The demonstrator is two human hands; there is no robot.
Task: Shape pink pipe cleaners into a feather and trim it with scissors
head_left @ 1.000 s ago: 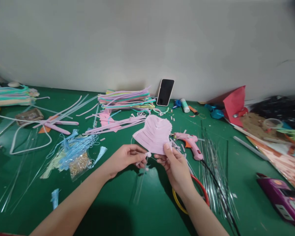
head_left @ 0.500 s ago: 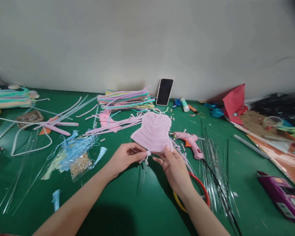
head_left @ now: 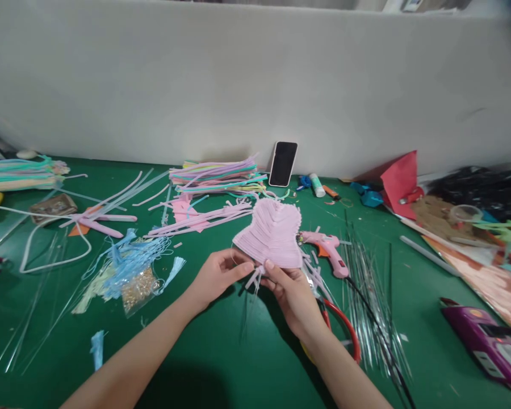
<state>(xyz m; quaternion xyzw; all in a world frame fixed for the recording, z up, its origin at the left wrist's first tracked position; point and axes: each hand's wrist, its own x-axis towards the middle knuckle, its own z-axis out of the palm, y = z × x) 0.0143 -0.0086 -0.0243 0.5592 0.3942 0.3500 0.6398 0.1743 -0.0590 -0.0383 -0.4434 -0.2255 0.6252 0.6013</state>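
Meanwhile, a person's left hand (head_left: 221,277) and right hand (head_left: 292,289) meet at the wired base (head_left: 259,271) of a ribbed lilac piece (head_left: 273,230), held just above a green table (head_left: 187,355). The left is nearly closed, thumb and fingers pinching the base's left side; the right is partly curled, thumb on the piece's lower edge, fingers beneath. A pink glue gun (head_left: 331,250) (its black cord trailing nearward) lies right, beside clear rods (head_left: 368,301). Red-handled scissors (head_left: 351,326) sit partly under the right forearm. Blue tassels (head_left: 138,255) and a bag of gold beads (head_left: 138,289) lie left; a smartphone (head_left: 283,163) leans against the far wall (head_left: 170,85).
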